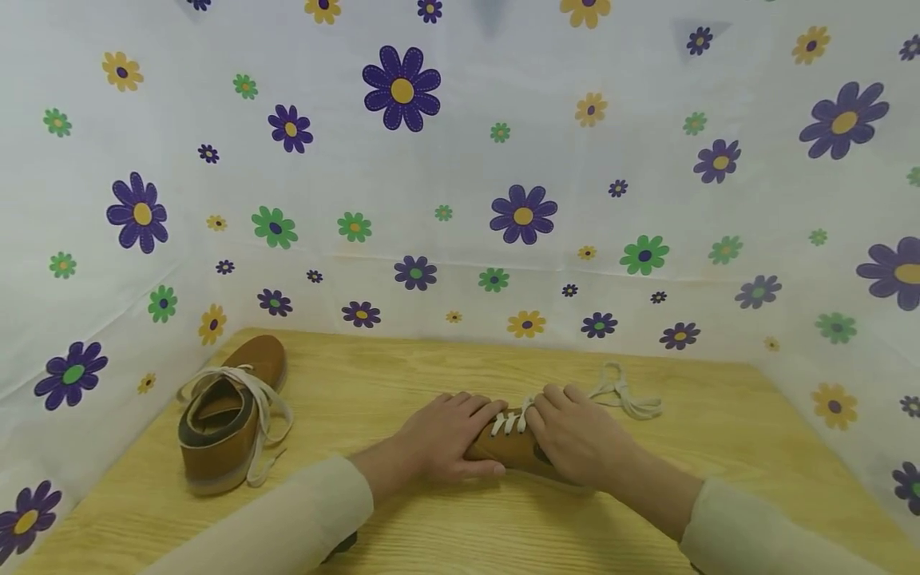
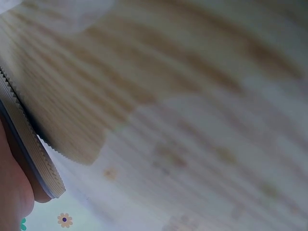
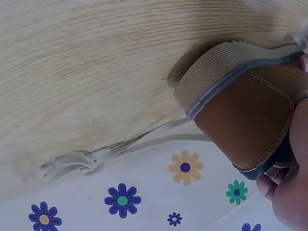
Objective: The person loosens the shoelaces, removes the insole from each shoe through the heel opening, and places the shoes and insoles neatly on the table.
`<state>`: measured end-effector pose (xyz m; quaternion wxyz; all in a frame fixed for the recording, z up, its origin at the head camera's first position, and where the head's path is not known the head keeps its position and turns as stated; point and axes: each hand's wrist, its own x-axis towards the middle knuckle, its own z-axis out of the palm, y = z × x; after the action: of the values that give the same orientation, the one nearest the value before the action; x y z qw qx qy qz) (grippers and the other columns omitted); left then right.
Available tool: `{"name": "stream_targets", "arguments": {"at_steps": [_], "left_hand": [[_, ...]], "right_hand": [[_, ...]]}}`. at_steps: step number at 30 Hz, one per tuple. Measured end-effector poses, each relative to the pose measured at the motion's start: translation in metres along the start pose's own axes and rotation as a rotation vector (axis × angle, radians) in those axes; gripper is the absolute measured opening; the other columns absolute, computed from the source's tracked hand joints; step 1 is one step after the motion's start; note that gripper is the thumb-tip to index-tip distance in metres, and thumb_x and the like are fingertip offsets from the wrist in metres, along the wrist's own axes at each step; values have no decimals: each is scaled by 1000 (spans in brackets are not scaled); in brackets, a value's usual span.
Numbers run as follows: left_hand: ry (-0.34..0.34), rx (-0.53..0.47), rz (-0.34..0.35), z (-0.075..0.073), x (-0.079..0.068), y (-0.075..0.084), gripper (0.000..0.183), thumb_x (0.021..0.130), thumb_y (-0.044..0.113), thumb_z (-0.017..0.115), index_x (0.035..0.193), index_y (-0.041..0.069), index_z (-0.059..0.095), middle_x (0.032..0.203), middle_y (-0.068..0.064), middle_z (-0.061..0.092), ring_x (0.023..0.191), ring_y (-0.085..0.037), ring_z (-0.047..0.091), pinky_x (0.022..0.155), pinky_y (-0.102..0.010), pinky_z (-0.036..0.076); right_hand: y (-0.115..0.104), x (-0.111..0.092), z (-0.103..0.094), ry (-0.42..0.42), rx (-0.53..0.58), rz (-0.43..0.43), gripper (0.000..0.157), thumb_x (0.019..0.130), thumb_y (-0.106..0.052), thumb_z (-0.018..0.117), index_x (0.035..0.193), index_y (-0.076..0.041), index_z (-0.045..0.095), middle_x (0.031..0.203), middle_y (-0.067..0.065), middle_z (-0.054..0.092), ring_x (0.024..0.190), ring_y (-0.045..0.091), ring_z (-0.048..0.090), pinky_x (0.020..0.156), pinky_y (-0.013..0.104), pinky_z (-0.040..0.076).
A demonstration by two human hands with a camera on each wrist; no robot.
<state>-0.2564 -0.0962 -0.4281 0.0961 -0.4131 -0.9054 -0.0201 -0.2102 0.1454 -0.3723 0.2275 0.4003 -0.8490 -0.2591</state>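
A brown shoe (image 1: pixel 496 447) with white laces lies sideways on the wooden table, toe to the left. My left hand (image 1: pixel 449 435) holds its toe end, fingers over the top and thumb along the near side; in the left wrist view the sole edge (image 2: pixel 33 149) shows beside that hand (image 2: pixel 17 187). My right hand (image 1: pixel 578 435) grips the shoe around its opening, fingertips by the upper crossings of the lace (image 1: pixel 512 422). In the right wrist view, fingers curl at the collar above the brown heel (image 3: pixel 245 120). The loose lace ends (image 1: pixel 625 395) trail off behind, to the right.
A second brown shoe (image 1: pixel 216 443) stands at the table's left, its white laces hanging loose over its side. White cloth (image 1: pixel 460 168) printed with flowers walls the table (image 1: pixel 402 535) at the back and both sides.
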Motion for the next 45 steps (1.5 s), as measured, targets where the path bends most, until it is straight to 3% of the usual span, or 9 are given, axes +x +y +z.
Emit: {"name": "stream_targets", "arguments": {"at_steps": [15,22,26,33,39,45], "left_hand": [[22,14,20,-1,1,2,88,91,80,30,156,20,33,145,0,52,127,-20,53,101,-45,48],[11,32,26,-4,1,1,86,92,78,36,156,19,32,146,0,52,129,-20,53,101,-44,48],[3,46,29,-3,1,1,90,92,78,36,156,14,31,148,-2,50,132,-20,51,104,-43,46],[10,51,36,-3,-1,0,93,92,78,37,155,10,32,148,-5,50,132,-21,51,105,-42,46],[8,67,39,-2,-1,0,94,91,80,34,156,11,31,148,-4,49,131,-21,52,104,-42,47],[-3,79,38,0,0,0,95,91,81,31,156,11,30,149,-4,49,131,-21,52,105,-41,46]], "right_hand": [[4,-2,-3,3,7,66,26,93,-32,65,101,-8,58,87,3,55,77,20,38,64,32,36],[4,-3,-4,-25,173,137,16,93,-19,64,99,-5,58,89,6,54,76,20,42,63,35,42],[5,-5,-2,-31,270,177,11,92,-11,61,92,-6,51,84,4,45,73,19,41,60,33,41],[5,-4,3,9,306,191,11,88,-3,56,86,-7,45,78,1,35,68,16,34,55,26,32],[6,-5,0,4,357,188,15,81,4,57,90,-4,48,79,3,39,69,15,36,60,28,38],[9,-4,-5,-41,451,234,15,85,7,57,96,-1,50,82,3,40,71,15,37,64,29,42]]}}
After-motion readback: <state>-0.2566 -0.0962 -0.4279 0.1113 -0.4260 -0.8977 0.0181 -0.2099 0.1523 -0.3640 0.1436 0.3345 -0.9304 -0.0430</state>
